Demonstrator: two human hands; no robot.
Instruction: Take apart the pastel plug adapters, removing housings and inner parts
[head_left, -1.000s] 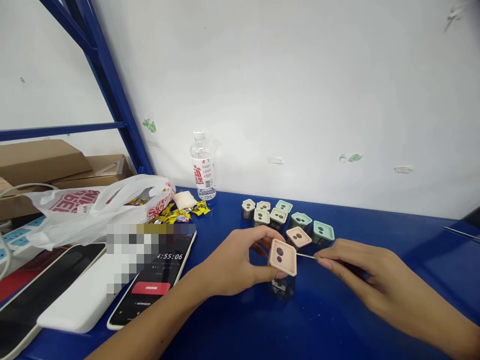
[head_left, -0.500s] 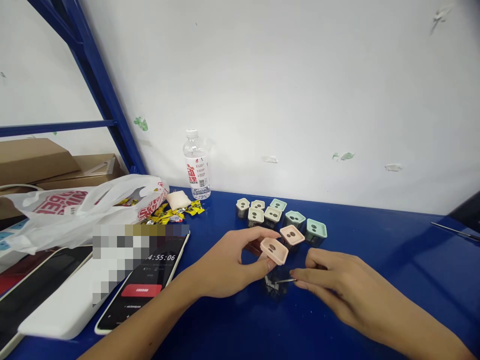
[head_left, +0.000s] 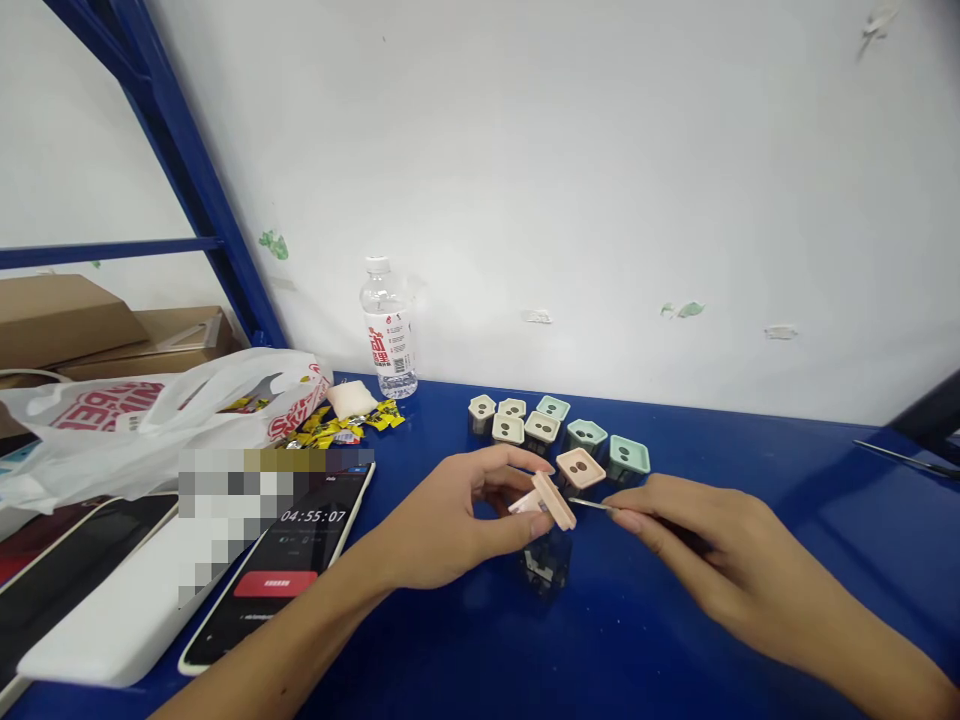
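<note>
My left hand (head_left: 450, 520) pinches a pink square plastic piece (head_left: 550, 500), turned edge-on, between thumb and fingers. My right hand (head_left: 712, 540) holds a thin metal pin (head_left: 589, 504) between its fingertips, with the tip close to the piece's edge. Just beyond both hands stands a group of small square pots in cream, mint and pink, including a pink one (head_left: 580, 468) and a mint one (head_left: 628, 457). Below the held piece, a small dark see-through object (head_left: 544, 565) sits on the blue table (head_left: 750, 620).
Left of my hands lies a phone (head_left: 300, 530) showing a timer, beside a white slab (head_left: 127, 600) and a dark tablet (head_left: 67, 560). Further back are a white plastic bag (head_left: 150, 420), yellow wrappers (head_left: 337, 425), a water bottle (head_left: 388, 335) and cardboard boxes (head_left: 67, 320). A white wall rises behind.
The pink piece has turned from face-up to edge-on in my left hand. My right hand has risen, bringing the pin from low by the dark object up beside the piece.
</note>
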